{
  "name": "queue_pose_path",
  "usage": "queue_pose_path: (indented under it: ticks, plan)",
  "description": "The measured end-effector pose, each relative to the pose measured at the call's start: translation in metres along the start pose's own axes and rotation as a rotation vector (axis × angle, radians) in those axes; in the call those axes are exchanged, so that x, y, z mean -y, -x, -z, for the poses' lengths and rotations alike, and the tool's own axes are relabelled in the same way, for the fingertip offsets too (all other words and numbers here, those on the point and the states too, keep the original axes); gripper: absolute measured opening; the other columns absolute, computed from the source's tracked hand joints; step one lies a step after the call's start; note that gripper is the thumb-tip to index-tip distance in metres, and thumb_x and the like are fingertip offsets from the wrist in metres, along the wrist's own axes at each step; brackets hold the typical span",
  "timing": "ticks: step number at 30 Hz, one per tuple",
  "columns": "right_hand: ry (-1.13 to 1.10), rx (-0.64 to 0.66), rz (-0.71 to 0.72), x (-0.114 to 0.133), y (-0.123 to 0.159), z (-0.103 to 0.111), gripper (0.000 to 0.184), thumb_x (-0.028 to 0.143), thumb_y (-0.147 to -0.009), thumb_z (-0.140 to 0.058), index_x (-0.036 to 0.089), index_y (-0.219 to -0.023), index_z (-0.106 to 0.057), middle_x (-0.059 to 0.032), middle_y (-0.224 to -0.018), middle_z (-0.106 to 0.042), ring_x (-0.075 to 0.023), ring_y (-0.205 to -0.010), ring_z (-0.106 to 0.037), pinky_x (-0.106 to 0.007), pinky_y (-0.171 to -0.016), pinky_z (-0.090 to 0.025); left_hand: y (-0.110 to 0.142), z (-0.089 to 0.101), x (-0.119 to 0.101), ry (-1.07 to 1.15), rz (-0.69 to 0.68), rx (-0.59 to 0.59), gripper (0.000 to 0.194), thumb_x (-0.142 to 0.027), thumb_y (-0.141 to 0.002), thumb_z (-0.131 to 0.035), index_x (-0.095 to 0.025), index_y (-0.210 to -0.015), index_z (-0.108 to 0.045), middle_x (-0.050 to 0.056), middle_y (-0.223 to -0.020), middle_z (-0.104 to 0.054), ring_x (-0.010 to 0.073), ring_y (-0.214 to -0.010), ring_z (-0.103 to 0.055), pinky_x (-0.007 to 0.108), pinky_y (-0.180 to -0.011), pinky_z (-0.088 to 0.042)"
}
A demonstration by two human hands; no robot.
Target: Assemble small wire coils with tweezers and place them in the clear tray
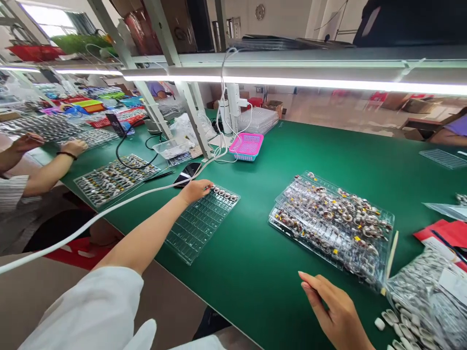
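My left hand reaches over the far end of a clear compartmented tray, its fingertips pinched together. Whatever lies between them is too small to make out. Beside those fingertips, a short row of small round white-and-dark parts fills part of the tray's far row; the visible compartments nearer me are bare. My right hand hovers above the green table, thumb and index finger slightly apart with nothing visible between them. Just beyond it sits a stack of clear trays loaded with many small coiled parts bearing yellow bits.
Loose white oval pieces and a plastic bag of them lie at right. A phone, tweezers and a pink basket are farther back. A white cable crosses the left. A co-worker's hands work at far left.
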State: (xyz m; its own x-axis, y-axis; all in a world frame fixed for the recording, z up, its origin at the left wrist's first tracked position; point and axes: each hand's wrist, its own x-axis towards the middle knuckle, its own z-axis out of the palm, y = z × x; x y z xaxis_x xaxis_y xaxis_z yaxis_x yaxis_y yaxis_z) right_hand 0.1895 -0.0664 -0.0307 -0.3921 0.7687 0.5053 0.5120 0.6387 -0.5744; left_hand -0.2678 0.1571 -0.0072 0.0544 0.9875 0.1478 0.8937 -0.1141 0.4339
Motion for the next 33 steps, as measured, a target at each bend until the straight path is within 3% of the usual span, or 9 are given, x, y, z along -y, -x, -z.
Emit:
queue_pose_path:
  ticks: [6,9,12,16,18,21,26,29,33]
  plan:
    - [0.036,0.001,-0.074,0.006,-0.004,0.002,0.026,0.014,-0.094,-0.05,0.017,-0.117,-0.061,-0.0011,-0.071,-0.062,-0.0122,-0.058,-0.057,-0.025,-0.054,-0.046,0.001,0.004,-0.003,-0.022,-0.09,0.001,0.015,-0.028,-0.064,-0.05,-0.023,-0.073,-0.061,0.006,-0.101,-0.074,0.0259,-0.107,-0.063,0.043,-0.105,-0.042]
    - [0.033,-0.028,-0.094,0.011,-0.006,0.008,0.025,0.016,-0.095,-0.05,0.017,-0.117,-0.061,-0.0015,-0.073,-0.062,-0.012,-0.061,-0.057,-0.024,-0.057,-0.047,0.012,-0.008,-0.023,0.007,-0.165,-0.037,0.018,-0.031,-0.069,-0.048,-0.022,-0.074,-0.062,0.007,-0.106,-0.072,0.029,-0.116,-0.059,0.049,-0.11,-0.036]
    - [0.093,-0.121,-0.167,0.013,-0.007,0.026,0.023,0.016,-0.094,-0.052,0.017,-0.114,-0.063,-0.0039,-0.08,-0.064,-0.0135,-0.069,-0.06,-0.026,-0.064,-0.05,0.038,-0.031,-0.07,0.063,-0.26,-0.024,0.024,-0.034,-0.076,-0.047,-0.024,-0.087,-0.067,0.007,-0.119,-0.068,0.0271,-0.118,-0.058,0.045,-0.111,-0.036]
    - [0.413,-0.402,-0.392,-0.001,-0.007,0.065,0.021,0.025,-0.094,-0.052,0.017,-0.105,-0.067,-0.0068,-0.087,-0.063,-0.0175,-0.076,-0.061,-0.03,-0.071,-0.051,0.069,-0.058,-0.156,0.175,-0.391,0.096,0.037,-0.04,-0.086,-0.046,-0.022,-0.115,-0.063,0.007,-0.13,-0.063,0.0274,-0.122,-0.055,0.043,-0.111,-0.037]
    - [0.547,-0.382,-0.503,-0.019,-0.008,0.085,0.026,0.027,-0.093,-0.05,0.017,-0.11,-0.066,-0.0088,-0.095,-0.062,-0.0202,-0.083,-0.061,-0.033,-0.074,-0.051,0.065,-0.069,-0.191,0.235,-0.305,0.117,0.052,-0.046,-0.086,-0.047,-0.016,-0.129,-0.054,0.013,-0.134,-0.058,0.0303,-0.12,-0.056,0.044,-0.106,-0.041]
    - [0.64,-0.197,-0.611,-0.05,-0.012,0.102,0.031,0.025,-0.09,-0.049,0.015,-0.114,-0.065,-0.012,-0.103,-0.06,-0.022,-0.086,-0.062,-0.036,-0.077,-0.05,0.041,-0.087,-0.221,0.383,-0.082,0.169,0.064,-0.05,-0.083,-0.053,-0.01,-0.133,-0.049,0.018,-0.132,-0.058,0.0283,-0.104,-0.063,0.038,-0.093,-0.049]
    - [0.621,-0.117,-0.588,-0.08,-0.017,0.103,0.027,0.022,-0.083,-0.053,0.015,-0.105,-0.067,-0.0099,-0.096,-0.064,-0.0233,-0.089,-0.062,-0.036,-0.082,-0.049,0.013,-0.11,-0.229,0.495,0.084,0.129,0.049,-0.039,-0.079,-0.058,-0.008,-0.116,-0.059,0.011,-0.093,-0.069,0.0209,-0.078,-0.066,0.03,-0.075,-0.051]
    - [0.6,-0.116,-0.574,-0.083,-0.014,0.102,0.027,0.024,-0.084,-0.052,0.015,-0.105,-0.065,-0.0103,-0.098,-0.064,-0.0239,-0.093,-0.061,-0.036,-0.083,-0.048,0.019,-0.114,-0.223,0.556,0.117,0.132,0.046,-0.037,-0.079,-0.056,-0.008,-0.116,-0.057,0.007,-0.083,-0.067,0.0161,-0.064,-0.064,0.026,-0.063,-0.051]
    - [0.573,-0.141,-0.572,-0.082,-0.013,0.104,0.021,0.024,-0.082,-0.053,0.015,-0.097,-0.064,-0.01,-0.096,-0.061,-0.0224,-0.086,-0.06,-0.035,-0.08,-0.048,0.032,-0.11,-0.22,0.58,0.128,0.148,0.046,-0.039,-0.079,-0.057,-0.009,-0.114,-0.057,0.005,-0.077,-0.065,0.0157,-0.06,-0.062,0.028,-0.061,-0.052]
